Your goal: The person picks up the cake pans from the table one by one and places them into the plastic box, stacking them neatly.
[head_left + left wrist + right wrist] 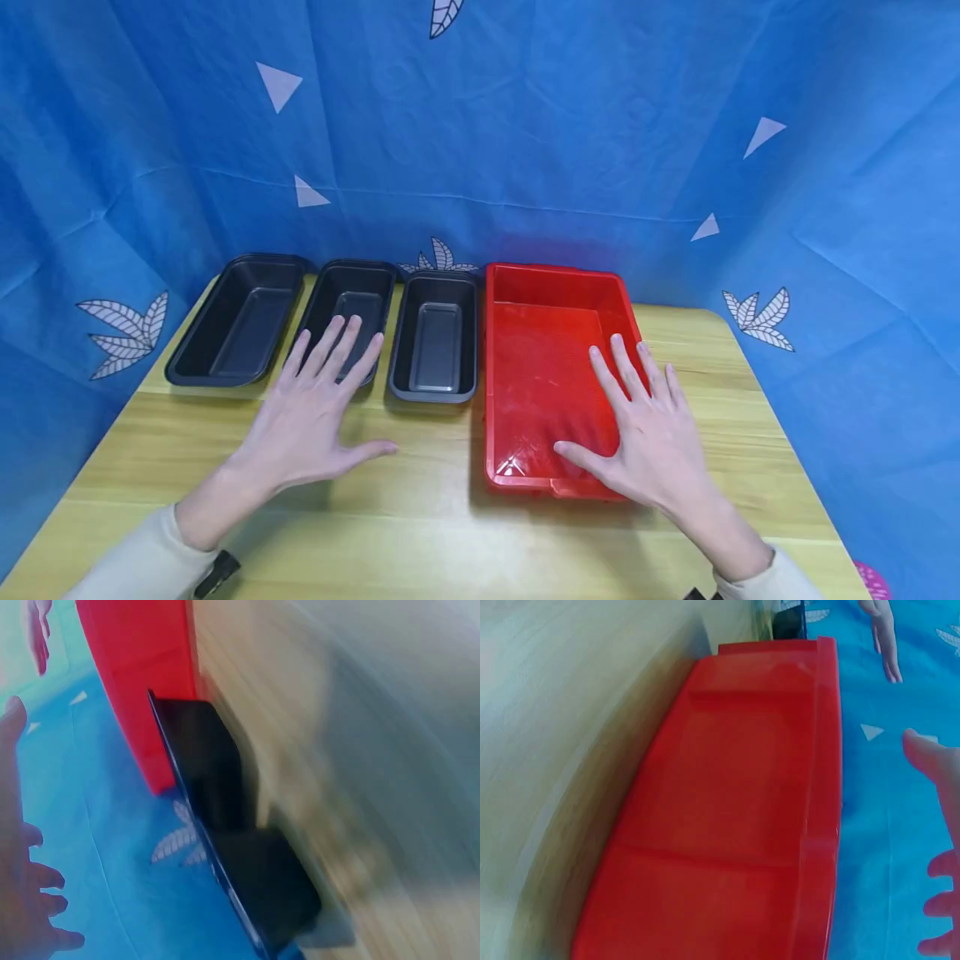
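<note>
My left hand (303,421) is spread with straight fingers above the table, its fingertips overlapping the middle black loaf pan (352,275) in the head view. Over the right side of a red plastic tray (536,375) hovers my right hand (656,442), fingers likewise spread. Neither hand holds anything. In the right wrist view the thumb and fingers stay apart from the red tray (727,787). A second black loaf pan (438,346) lies beside the tray, and a larger one (247,333) at the far left. Inside, the tray and pans show no objects.
The pans and tray stand in a row on a light wooden table (420,533). Behind it and along both sides hangs a blue cloth (480,125) with leaf and triangle prints. A dark strap (217,573) shows at the left sleeve.
</note>
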Action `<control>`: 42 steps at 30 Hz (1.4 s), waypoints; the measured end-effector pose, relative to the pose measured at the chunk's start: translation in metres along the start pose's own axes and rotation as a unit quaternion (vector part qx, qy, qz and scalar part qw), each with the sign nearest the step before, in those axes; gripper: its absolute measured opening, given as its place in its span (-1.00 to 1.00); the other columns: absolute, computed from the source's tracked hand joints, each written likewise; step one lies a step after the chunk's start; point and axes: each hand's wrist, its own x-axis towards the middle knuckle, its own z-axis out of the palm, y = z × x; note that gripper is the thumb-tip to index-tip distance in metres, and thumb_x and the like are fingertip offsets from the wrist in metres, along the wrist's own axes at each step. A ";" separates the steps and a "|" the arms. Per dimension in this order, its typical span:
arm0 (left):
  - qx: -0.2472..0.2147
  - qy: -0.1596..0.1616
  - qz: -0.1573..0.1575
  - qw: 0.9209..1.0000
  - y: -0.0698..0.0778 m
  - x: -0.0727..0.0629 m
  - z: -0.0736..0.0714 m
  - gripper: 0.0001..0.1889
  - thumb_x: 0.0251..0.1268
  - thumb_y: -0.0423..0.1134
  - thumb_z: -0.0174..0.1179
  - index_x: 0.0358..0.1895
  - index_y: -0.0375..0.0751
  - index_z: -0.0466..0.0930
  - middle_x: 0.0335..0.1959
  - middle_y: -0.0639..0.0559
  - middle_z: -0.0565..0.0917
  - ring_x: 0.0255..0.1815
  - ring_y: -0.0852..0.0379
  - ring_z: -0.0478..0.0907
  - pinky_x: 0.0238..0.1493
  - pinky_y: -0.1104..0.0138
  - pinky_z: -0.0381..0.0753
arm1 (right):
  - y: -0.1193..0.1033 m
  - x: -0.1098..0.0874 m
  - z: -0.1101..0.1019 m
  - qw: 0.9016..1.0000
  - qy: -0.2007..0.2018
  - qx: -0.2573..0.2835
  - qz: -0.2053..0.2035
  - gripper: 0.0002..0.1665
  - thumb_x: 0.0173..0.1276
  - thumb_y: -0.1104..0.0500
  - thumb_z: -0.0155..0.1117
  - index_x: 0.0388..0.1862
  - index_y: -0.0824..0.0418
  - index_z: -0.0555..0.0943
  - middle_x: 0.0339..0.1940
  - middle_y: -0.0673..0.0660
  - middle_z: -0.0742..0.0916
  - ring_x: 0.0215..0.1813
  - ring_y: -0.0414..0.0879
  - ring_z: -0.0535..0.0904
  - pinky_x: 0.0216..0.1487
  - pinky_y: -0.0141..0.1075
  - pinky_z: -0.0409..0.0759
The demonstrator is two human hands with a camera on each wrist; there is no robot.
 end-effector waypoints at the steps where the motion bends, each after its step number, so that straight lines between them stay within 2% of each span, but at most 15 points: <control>1: -0.002 0.001 -0.002 1.000 -0.003 -0.001 -0.002 0.27 0.14 0.83 -0.29 0.75 0.02 -0.09 0.77 -0.20 0.01 0.79 -0.22 -0.03 0.78 -0.17 -0.13 | 0.002 -0.001 -0.001 1.000 0.001 0.005 0.004 0.44 0.06 -0.52 0.47 0.78 -0.10 0.01 0.79 0.19 0.17 0.72 0.36 0.06 0.65 0.41 0.10; 4: -0.006 0.007 -0.009 1.000 -0.013 -0.005 -0.006 0.25 0.18 0.81 -0.29 0.76 0.01 -0.11 0.77 -0.19 0.01 0.80 -0.20 -0.04 0.82 -0.06 -0.25 | 0.010 -0.002 -0.005 0.999 0.002 0.027 0.021 0.39 0.11 -0.46 0.48 0.78 -0.09 0.02 0.79 0.18 0.17 0.72 0.35 0.09 0.59 0.43 0.20; 7: -0.013 0.011 -0.021 1.000 -0.024 -0.008 -0.011 0.24 0.18 0.78 -0.17 0.76 0.03 -0.11 0.78 -0.15 0.00 0.81 -0.15 -0.07 0.84 0.05 -0.33 | 0.019 -0.004 -0.009 0.998 0.002 0.057 0.041 0.33 0.17 -0.41 0.48 0.77 -0.07 0.05 0.78 0.19 0.21 0.71 0.33 0.14 0.49 0.47 0.33; 17: -0.050 0.013 -0.077 0.996 -0.049 -0.022 -0.030 0.21 0.20 0.61 0.13 0.75 0.03 -0.10 0.74 -0.20 0.11 0.82 -0.08 -0.09 0.84 0.23 -0.31 | 0.046 -0.014 -0.019 0.981 -0.014 0.144 0.129 0.16 0.33 -0.35 0.42 0.76 -0.08 0.11 0.73 0.22 0.32 0.62 0.35 0.31 0.34 0.60 0.37; 22: -0.058 0.013 -0.099 0.993 -0.064 -0.027 -0.033 0.19 0.17 0.46 0.30 0.75 0.02 -0.05 0.73 -0.20 0.14 0.80 -0.11 -0.02 0.84 0.21 -0.24 | 0.058 -0.017 -0.018 0.969 -0.003 0.190 0.158 0.05 0.37 -0.25 0.44 0.72 -0.04 0.22 0.61 0.31 0.48 0.47 0.40 0.46 0.27 0.51 0.51; 23: -0.062 0.013 -0.105 0.992 -0.068 -0.028 -0.033 0.18 0.16 0.43 0.33 0.74 0.01 -0.03 0.73 -0.21 0.15 0.79 -0.14 0.01 0.84 0.22 -0.23 | 0.061 -0.018 -0.017 0.966 0.001 0.203 0.162 0.02 0.38 -0.22 0.45 0.71 -0.02 0.25 0.58 0.32 0.51 0.44 0.39 0.49 0.30 0.32 0.63; 24: -0.067 0.012 -0.111 0.992 -0.072 -0.029 -0.032 0.17 0.15 0.40 0.35 0.74 0.00 -0.01 0.73 -0.22 0.17 0.78 -0.17 0.03 0.84 0.20 -0.21 | 0.063 -0.018 -0.017 0.962 0.004 0.216 0.166 -0.01 0.39 -0.19 0.45 0.69 0.00 0.28 0.55 0.33 0.53 0.41 0.38 0.52 0.28 0.26 0.67; 26: -0.078 0.010 -0.121 0.989 -0.079 -0.032 -0.031 0.16 0.14 0.34 0.40 0.73 -0.01 0.03 0.71 -0.24 0.19 0.77 -0.22 0.07 0.84 0.11 -0.13 | 0.068 -0.018 -0.016 0.953 0.008 0.248 0.172 -0.08 0.42 -0.13 0.44 0.66 0.04 0.33 0.52 0.33 0.56 0.36 0.36 0.56 0.20 -0.23 0.78; 28: -0.087 0.004 -0.136 0.987 -0.086 -0.034 -0.031 0.14 0.13 0.31 0.43 0.72 0.01 0.06 0.71 -0.25 0.21 0.76 -0.24 0.08 0.79 -0.07 0.02 | 0.073 -0.018 -0.015 0.946 0.013 0.270 0.176 -0.15 0.44 -0.08 0.44 0.62 0.10 0.39 0.50 0.31 0.59 0.34 0.31 0.59 0.06 -0.62 0.67; 29: -0.090 0.000 -0.142 0.986 -0.089 -0.036 -0.031 0.14 0.13 0.30 0.44 0.72 0.02 0.06 0.70 -0.25 0.21 0.76 -0.24 0.08 0.78 -0.09 0.03 | 0.076 -0.018 -0.014 0.945 0.014 0.273 0.180 -0.18 0.45 -0.07 0.43 0.60 0.12 0.41 0.48 0.31 0.61 0.31 0.31 0.62 -0.01 -0.76 0.56; 30: -0.091 -0.001 -0.144 0.985 -0.093 -0.037 -0.031 0.14 0.14 0.29 0.44 0.72 0.02 0.06 0.70 -0.26 0.21 0.76 -0.23 0.07 0.75 -0.13 0.07 | 0.078 -0.018 -0.013 0.944 0.013 0.274 0.185 -0.20 0.46 -0.07 0.42 0.59 0.13 0.43 0.46 0.31 0.62 0.29 0.30 0.64 -0.05 -0.73 0.59; 31: -0.092 -0.002 -0.148 0.985 -0.096 -0.039 -0.031 0.13 0.15 0.29 0.44 0.72 0.02 0.07 0.70 -0.27 0.22 0.77 -0.21 0.07 0.74 -0.16 0.09 | 0.080 -0.018 -0.012 0.943 0.013 0.274 0.189 -0.22 0.47 -0.08 0.41 0.57 0.13 0.45 0.44 0.31 0.64 0.25 0.29 0.67 -0.11 -0.79 0.50; 35: -0.099 -0.006 -0.162 0.982 -0.109 -0.045 -0.032 0.10 0.19 0.26 0.44 0.72 0.00 0.08 0.70 -0.26 0.21 0.78 -0.18 0.04 0.75 -0.14 0.07 | 0.087 -0.018 -0.009 0.942 0.003 0.260 0.214 -0.24 0.46 -0.14 0.40 0.53 0.11 0.50 0.37 0.28 0.71 0.08 0.08 0.77 -0.25 -0.57 0.64; 39: -0.104 -0.017 -0.184 0.977 -0.124 -0.049 -0.030 0.09 0.21 0.24 0.43 0.72 0.00 0.06 0.72 -0.23 0.17 0.76 -0.24 0.06 0.56 -0.36 0.21 | 0.092 -0.019 -0.005 0.935 -0.013 0.265 0.233 -0.24 0.45 -0.16 0.41 0.50 0.15 0.53 0.33 0.27 0.74 -0.07 -0.17 0.79 -0.31 -0.45 0.70; 42: -0.104 -0.027 -0.200 0.974 -0.134 -0.053 -0.026 0.08 0.24 0.24 0.41 0.73 -0.01 0.05 0.72 -0.26 0.16 0.75 -0.31 0.05 0.51 -0.43 0.21 | 0.094 -0.020 0.000 0.931 -0.025 0.274 0.239 -0.25 0.45 -0.13 0.42 0.48 0.21 0.54 0.30 0.30 0.75 -0.13 -0.16 0.82 -0.32 -0.43 0.73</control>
